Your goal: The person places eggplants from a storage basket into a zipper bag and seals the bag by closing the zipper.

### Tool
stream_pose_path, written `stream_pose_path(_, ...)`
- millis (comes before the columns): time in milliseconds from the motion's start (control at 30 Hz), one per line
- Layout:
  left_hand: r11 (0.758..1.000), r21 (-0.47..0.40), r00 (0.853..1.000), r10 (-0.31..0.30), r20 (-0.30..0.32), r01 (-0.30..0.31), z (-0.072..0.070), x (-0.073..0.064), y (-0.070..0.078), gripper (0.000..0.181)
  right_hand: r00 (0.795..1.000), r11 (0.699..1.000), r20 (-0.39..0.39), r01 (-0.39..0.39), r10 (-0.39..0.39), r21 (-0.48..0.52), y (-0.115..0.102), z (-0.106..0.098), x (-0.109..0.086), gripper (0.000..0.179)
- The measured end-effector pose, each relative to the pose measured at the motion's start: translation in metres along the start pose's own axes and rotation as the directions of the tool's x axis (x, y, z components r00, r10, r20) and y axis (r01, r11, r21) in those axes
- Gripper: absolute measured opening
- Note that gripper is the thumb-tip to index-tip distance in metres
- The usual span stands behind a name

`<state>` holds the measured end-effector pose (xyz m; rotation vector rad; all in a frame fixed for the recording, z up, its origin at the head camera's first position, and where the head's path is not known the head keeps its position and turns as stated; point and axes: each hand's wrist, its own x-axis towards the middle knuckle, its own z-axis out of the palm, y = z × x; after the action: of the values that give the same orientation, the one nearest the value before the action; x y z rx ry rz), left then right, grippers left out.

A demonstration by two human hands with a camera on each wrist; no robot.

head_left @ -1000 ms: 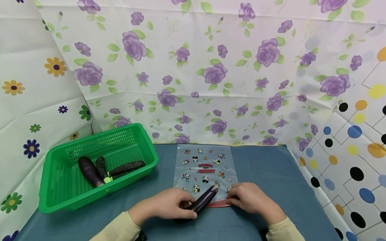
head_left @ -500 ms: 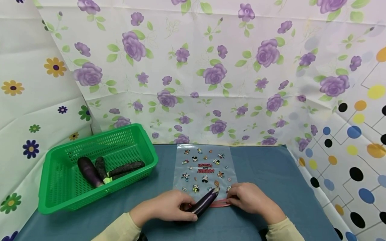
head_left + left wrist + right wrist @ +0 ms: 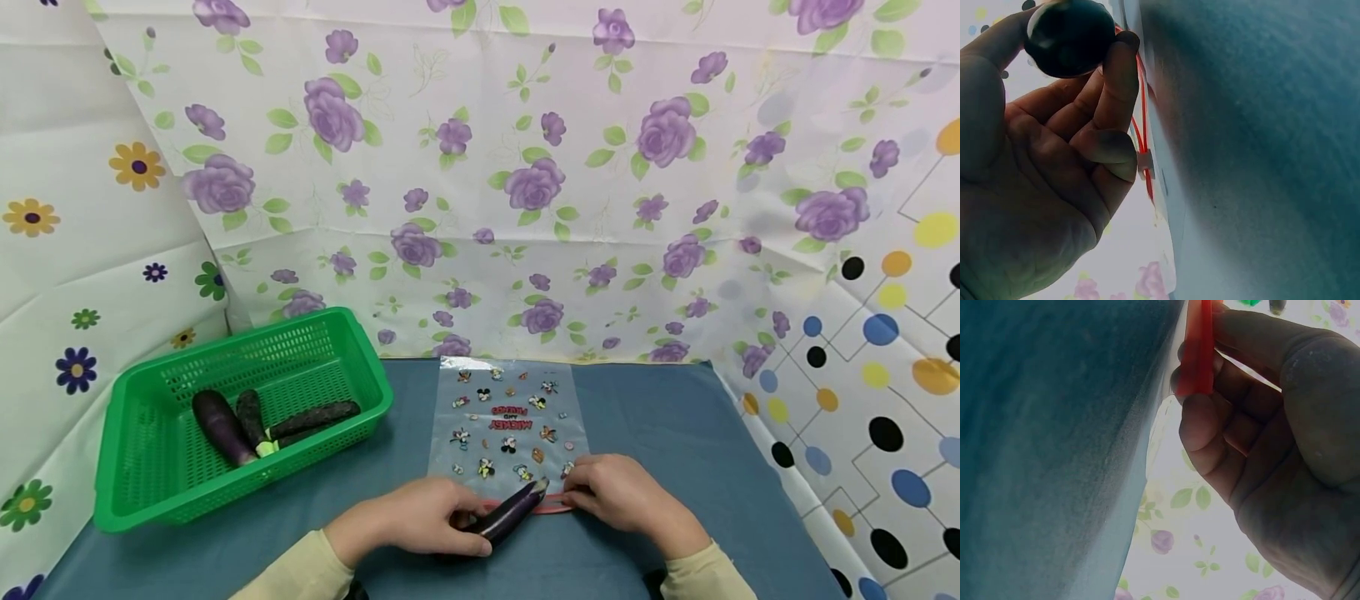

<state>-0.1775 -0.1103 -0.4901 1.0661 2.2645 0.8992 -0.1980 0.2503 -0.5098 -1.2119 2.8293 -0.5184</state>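
A glossy dark purple eggplant point(image 3: 517, 511) is gripped by my left hand point(image 3: 420, 517), its stem end pointing away to the right. In the left wrist view the eggplant's round end point(image 3: 1069, 39) sits between thumb and fingers. Under it lies a clear zip bag point(image 3: 480, 433) printed with small cartoon figures, its red zip edge point(image 3: 555, 503) towards me. My right hand point(image 3: 630, 500) pinches the right end of that edge; the right wrist view shows the red strip point(image 3: 1199, 353) between thumb and fingers. A small slider point(image 3: 1145, 161) shows on the zip's left part.
A green perforated basket point(image 3: 255, 354) stands at the left. Inside it lie another eggplant point(image 3: 222, 427) and several dark, bumpy cucumbers point(image 3: 318, 417). Blue cloth point(image 3: 675, 433) covers the table, and flowered sheets point(image 3: 480, 167) hang behind it.
The eggplant's stem end has drawn back towards me, from over the bag's printed part to its red edge. My left hand has shifted slightly nearer. The right hand has stayed put.
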Motion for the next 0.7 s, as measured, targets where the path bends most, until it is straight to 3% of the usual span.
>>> stream_pose_path(400,0.998,0.052,1.0,-0.021,0.012,0.02,0.0055,0.0018,0.0005,0.038,0.999,1.0,-0.035,0.01,-0.011,-0.021,-0.0016,0.0,-0.0005,0.004)
stream_pose_path(700,0.999,0.027,0.999,-0.04,0.022,0.04,0.007,0.0014,-0.0003,0.037,0.998,0.999,-0.052,0.02,-0.022,-0.041,-0.003,0.0003,-0.0004,0.004)
